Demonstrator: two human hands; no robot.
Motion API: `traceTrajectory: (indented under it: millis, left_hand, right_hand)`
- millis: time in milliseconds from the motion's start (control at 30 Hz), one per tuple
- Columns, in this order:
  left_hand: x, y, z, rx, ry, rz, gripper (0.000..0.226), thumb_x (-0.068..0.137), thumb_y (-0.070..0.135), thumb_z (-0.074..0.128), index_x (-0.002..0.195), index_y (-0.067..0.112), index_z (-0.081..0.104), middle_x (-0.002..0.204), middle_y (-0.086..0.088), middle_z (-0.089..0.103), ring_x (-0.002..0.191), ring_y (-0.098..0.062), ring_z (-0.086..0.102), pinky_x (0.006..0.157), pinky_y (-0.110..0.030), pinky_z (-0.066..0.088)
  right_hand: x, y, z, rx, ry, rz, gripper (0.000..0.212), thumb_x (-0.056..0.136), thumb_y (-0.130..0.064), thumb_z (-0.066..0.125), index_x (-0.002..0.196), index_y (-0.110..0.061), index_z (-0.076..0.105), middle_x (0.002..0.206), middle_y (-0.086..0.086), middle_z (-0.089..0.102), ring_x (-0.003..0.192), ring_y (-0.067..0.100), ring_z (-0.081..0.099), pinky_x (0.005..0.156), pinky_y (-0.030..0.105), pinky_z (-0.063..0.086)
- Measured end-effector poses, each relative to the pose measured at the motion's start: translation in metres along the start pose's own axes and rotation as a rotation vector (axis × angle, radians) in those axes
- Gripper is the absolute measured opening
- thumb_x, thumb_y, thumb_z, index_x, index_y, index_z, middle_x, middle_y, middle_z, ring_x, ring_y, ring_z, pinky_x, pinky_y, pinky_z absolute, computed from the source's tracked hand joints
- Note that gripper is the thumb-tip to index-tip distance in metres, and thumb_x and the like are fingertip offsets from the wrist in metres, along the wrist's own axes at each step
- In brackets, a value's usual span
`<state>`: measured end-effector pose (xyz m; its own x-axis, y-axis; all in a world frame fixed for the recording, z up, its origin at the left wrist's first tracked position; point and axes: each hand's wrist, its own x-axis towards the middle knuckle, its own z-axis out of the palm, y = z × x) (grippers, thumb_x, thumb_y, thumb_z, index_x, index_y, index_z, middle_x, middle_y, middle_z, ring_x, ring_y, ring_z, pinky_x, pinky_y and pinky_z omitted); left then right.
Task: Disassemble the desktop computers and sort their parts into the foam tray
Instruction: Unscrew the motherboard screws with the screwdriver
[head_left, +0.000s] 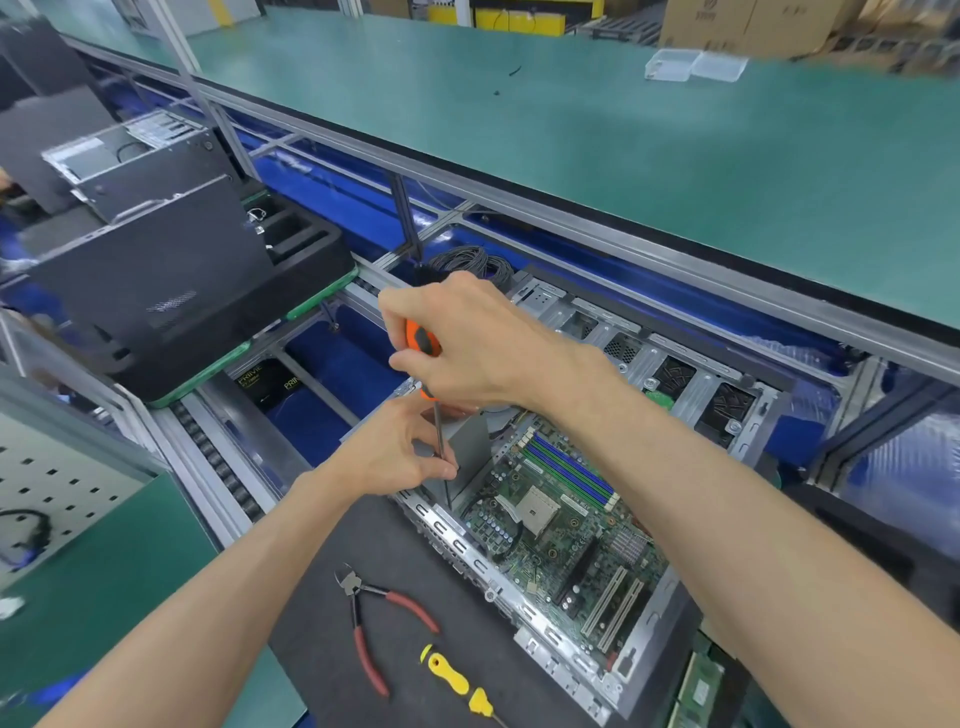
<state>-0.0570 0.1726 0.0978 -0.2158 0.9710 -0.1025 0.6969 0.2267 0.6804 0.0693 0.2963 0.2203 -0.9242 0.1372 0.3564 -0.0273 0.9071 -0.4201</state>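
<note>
Landmark for all positions: the open computer chassis (587, 613), lying on its side on the dark mat (374, 566) of the work surface, with the motherboard (561, 525) exposed.

Step in hand, as I judge it: fastener removal at the chassis's far left corner, ahead of lifting parts out.

1. My right hand (478, 348) is above that corner. Its fingers are wrapped round the orange-and-black handle of the screwdriver (423, 343), which stands near upright.
2. My left hand (400, 452) is just below the right. Its thumb and fingers pinch the screwdriver's shaft, steadying it beside a grey metal bracket (470, 441) that rises from the chassis edge.
3. The tip runs down to the chassis rim. I cannot see the screw itself, nor whether the tip is seated in it.

The foam tray (306, 236), black with moulded compartments, sits well to the left of the chassis and further from me, partly covered by a dark case panel (156, 280).

On the mat, just left of the chassis's near end, lie red-handled cutters (374, 623) and a yellow-handled tool (457, 680), both untouched.

Next move, in my judgement: keep the shaft vertical, press down and turn. The left-hand fingers should catch the loosened screw, so it does not drop onto the motherboard.
</note>
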Motion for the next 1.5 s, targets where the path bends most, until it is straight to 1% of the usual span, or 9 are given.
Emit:
traceTrajectory:
  millis: [167, 333, 600, 700, 767, 1033, 1200, 1367, 1500]
  left_hand:
    - [-0.005, 0.000, 0.001, -0.077, -0.027, -0.024, 0.041, 0.071, 0.019, 0.087, 0.095, 0.045, 0.068, 0.097, 0.018, 0.076, 0.107, 0.007, 0.062, 0.101, -0.030, 0.047]
    - [-0.008, 0.002, 0.002, -0.137, -0.027, -0.055, 0.043, 0.070, 0.013, 0.084, 0.101, 0.037, 0.066, 0.097, 0.009, 0.077, 0.108, 0.000, 0.065, 0.103, -0.036, 0.049]
    - [-0.005, -0.001, -0.003, -0.103, -0.027, -0.024, 0.014, 0.071, 0.016, 0.086, 0.071, 0.029, 0.080, 0.125, 0.030, 0.062, 0.120, 0.009, 0.053, 0.104, -0.023, 0.042]
    - [-0.005, -0.001, -0.004, -0.190, -0.004, -0.011, 0.020, 0.071, 0.008, 0.087, 0.072, 0.028, 0.081, 0.118, 0.030, 0.065, 0.117, 0.010, 0.056, 0.100, -0.016, 0.040]
    - [-0.004, 0.000, -0.004, -0.214, -0.010, 0.005, 0.020, 0.072, 0.006, 0.086, 0.074, 0.025, 0.082, 0.116, 0.034, 0.064, 0.116, 0.010, 0.057, 0.095, -0.011, 0.040]
    - [-0.003, -0.004, -0.004, -0.179, -0.014, 0.004, 0.029, 0.067, 0.007, 0.088, 0.066, 0.035, 0.079, 0.118, 0.025, 0.067, 0.116, 0.007, 0.058, 0.100, -0.021, 0.044]
    - [-0.003, -0.004, -0.003, -0.185, 0.002, 0.005, 0.024, 0.068, 0.009, 0.087, 0.067, 0.033, 0.080, 0.117, 0.028, 0.066, 0.115, 0.006, 0.058, 0.101, -0.023, 0.042]
    - [-0.003, -0.004, -0.004, -0.164, -0.004, 0.008, 0.028, 0.067, 0.009, 0.088, 0.063, 0.034, 0.078, 0.120, 0.021, 0.067, 0.113, 0.007, 0.058, 0.100, -0.027, 0.046]
    - [-0.001, -0.006, -0.002, -0.153, 0.007, 0.008, 0.016, 0.069, 0.007, 0.088, 0.077, 0.019, 0.081, 0.115, 0.024, 0.066, 0.112, 0.007, 0.059, 0.102, -0.027, 0.046]
  right_hand:
    - [0.001, -0.009, -0.019, 0.122, -0.232, 0.039, 0.021, 0.073, -0.007, 0.060, 0.082, -0.026, 0.063, 0.062, -0.010, 0.056, 0.059, 0.005, 0.051, 0.060, 0.034, 0.052]
    - [0.010, -0.024, -0.011, -0.289, -0.143, 0.118, 0.038, 0.095, -0.058, 0.050, 0.078, -0.023, 0.049, 0.070, -0.007, 0.038, 0.062, 0.019, 0.040, 0.060, 0.037, 0.034]
    - [0.014, -0.036, -0.023, -0.106, -0.418, 0.097, 0.024, 0.071, -0.019, 0.056, 0.092, -0.025, 0.065, 0.084, -0.009, 0.053, 0.086, 0.020, 0.059, 0.065, 0.033, 0.050]
    - [0.010, -0.031, -0.023, -0.134, -0.329, 0.149, 0.008, 0.080, -0.034, 0.058, 0.082, -0.026, 0.059, 0.079, -0.009, 0.049, 0.075, 0.017, 0.053, 0.063, 0.034, 0.044]
    - [0.009, -0.027, -0.020, -0.342, -0.249, 0.225, 0.035, 0.094, -0.054, 0.050, 0.082, -0.021, 0.048, 0.074, -0.005, 0.036, 0.071, 0.026, 0.044, 0.065, 0.038, 0.034]
    - [0.007, -0.033, -0.025, -0.046, -0.402, 0.095, 0.022, 0.076, -0.010, 0.060, 0.095, -0.023, 0.061, 0.089, -0.007, 0.057, 0.084, 0.013, 0.055, 0.072, 0.034, 0.050]
    - [0.008, -0.032, -0.019, -0.323, -0.248, 0.216, 0.029, 0.095, -0.049, 0.053, 0.089, -0.021, 0.052, 0.077, -0.005, 0.039, 0.075, 0.026, 0.047, 0.064, 0.039, 0.038]
    - [0.010, -0.032, -0.023, -0.082, -0.377, 0.080, 0.022, 0.080, -0.010, 0.060, 0.096, -0.026, 0.059, 0.079, -0.013, 0.052, 0.080, 0.008, 0.052, 0.066, 0.032, 0.044]
    - [0.008, -0.027, -0.023, -0.144, -0.314, 0.155, 0.021, 0.086, -0.042, 0.062, 0.099, -0.026, 0.059, 0.081, -0.010, 0.049, 0.080, 0.021, 0.055, 0.062, 0.035, 0.041]
